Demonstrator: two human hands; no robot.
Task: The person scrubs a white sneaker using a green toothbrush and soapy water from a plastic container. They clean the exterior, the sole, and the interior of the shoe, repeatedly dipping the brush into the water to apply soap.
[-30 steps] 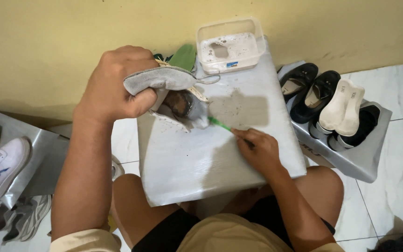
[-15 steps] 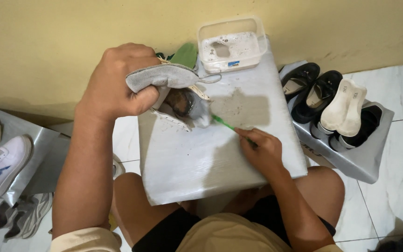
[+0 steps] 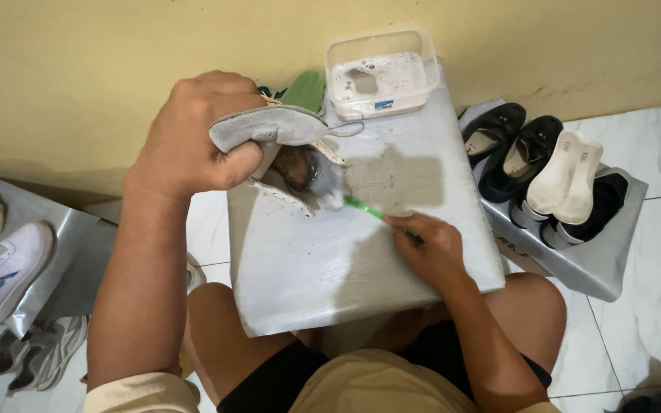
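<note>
seen from above, the left hand (image 3: 193, 141) is raised and clamped around one grey shoe (image 3: 284, 153) tilted over a white counter (image 3: 330, 260), the right hand (image 3: 430, 248) pinches one green brush (image 3: 365, 208) at its toe, beside one plastic tub (image 3: 380, 73).
</note>
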